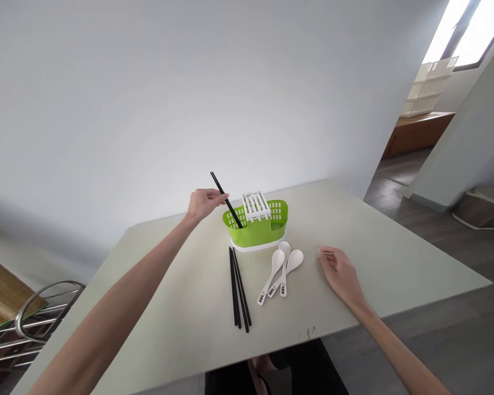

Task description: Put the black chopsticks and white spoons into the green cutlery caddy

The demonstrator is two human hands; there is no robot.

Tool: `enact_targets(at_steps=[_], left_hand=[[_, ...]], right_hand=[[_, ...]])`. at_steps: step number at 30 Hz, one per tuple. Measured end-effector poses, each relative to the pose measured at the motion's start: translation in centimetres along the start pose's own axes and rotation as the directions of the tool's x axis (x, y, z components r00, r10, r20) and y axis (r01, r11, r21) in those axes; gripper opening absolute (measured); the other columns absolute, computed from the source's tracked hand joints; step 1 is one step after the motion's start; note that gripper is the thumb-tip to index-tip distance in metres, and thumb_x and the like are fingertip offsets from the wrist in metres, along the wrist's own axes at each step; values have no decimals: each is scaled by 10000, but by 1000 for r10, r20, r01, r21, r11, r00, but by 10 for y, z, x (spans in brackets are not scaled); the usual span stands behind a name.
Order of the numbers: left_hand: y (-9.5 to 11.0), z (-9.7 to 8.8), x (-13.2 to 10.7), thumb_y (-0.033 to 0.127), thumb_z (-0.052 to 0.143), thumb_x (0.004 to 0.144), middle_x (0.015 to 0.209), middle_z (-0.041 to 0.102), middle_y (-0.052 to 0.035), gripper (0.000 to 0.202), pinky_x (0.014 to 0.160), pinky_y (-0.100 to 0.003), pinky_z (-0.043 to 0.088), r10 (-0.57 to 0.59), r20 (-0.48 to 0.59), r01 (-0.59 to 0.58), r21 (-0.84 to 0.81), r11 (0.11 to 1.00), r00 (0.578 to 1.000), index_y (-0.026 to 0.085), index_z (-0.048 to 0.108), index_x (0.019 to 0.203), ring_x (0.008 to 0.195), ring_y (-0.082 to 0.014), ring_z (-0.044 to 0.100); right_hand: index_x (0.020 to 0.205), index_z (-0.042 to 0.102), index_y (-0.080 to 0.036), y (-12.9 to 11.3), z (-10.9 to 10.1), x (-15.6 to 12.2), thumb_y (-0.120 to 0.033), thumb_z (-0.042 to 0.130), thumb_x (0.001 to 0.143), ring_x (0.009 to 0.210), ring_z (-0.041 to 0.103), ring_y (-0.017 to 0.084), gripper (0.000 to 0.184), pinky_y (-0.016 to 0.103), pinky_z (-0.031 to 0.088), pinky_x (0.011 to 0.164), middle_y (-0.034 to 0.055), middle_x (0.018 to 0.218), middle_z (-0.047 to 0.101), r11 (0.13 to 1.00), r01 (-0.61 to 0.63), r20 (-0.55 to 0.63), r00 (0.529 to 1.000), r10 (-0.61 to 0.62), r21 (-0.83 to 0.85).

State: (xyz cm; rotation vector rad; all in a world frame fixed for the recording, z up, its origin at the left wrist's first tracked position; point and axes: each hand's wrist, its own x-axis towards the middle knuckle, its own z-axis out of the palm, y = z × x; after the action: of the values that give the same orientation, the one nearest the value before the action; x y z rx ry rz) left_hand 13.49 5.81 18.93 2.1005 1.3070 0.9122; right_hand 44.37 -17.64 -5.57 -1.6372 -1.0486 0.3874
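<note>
My left hand [207, 203] is closed around a pair of black chopsticks [219, 185]. Their lower ends slant into the left compartment of a green cutlery basket [255, 237], which has a white base. A white slatted piece [256, 206] sits across the basket's middle. In front of the basket several black chopsticks [239, 291] lie in a loose bundle. To their right, three white spoons [285, 266] with printed handles overlap on the table. Right of the spoons, my right hand [340, 274] rests on the tabletop, fingers loosely curled, thumb apart, nothing visible in it.
The pale table [173, 307] stands against a white wall [214, 99]. A metal-framed chair or rack [33, 323] is at its left. At the right, a wooden ledge [420, 131] bears a white rack [430, 85] below a window; a dark bag-like item [483, 206] lies on the floor.
</note>
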Motion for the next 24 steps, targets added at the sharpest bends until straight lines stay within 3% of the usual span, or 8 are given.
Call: enact_targets(at_steps=[4, 13, 24], left_hand=[[-8, 23, 21, 602, 863, 687, 811, 826, -70, 412, 801, -341, 601, -55, 85, 48, 84, 995, 995, 205, 797, 778, 859, -260, 783], [-22, 42, 47, 555, 895, 643, 838, 819, -33, 359, 796, -312, 568, -93, 143, 62, 212, 975, 985, 221, 805, 738, 870, -243, 756], [-39, 50, 45, 695, 832, 649, 1028, 831, -76, 467, 886, -358, 557, -42, 144, 19, 156, 988, 989, 245, 805, 775, 1015, -289, 738]], right_hand=[[1100, 660, -227, -5, 3, -4, -556, 494, 989, 984, 715, 266, 385, 457, 560, 937, 131, 1176, 725, 998, 45, 47, 998, -43, -54], [1056, 666, -234, -10, 5, -2, -527, 486, 985, 972, 708, 258, 351, 441, 547, 931, 110, 1108, 743, 999, 15, 56, 998, -12, -45], [1021, 666, -248, -12, 5, -3, -484, 507, 957, 973, 713, 267, 292, 447, 556, 921, 103, 1085, 754, 999, 25, 47, 999, -23, -36]])
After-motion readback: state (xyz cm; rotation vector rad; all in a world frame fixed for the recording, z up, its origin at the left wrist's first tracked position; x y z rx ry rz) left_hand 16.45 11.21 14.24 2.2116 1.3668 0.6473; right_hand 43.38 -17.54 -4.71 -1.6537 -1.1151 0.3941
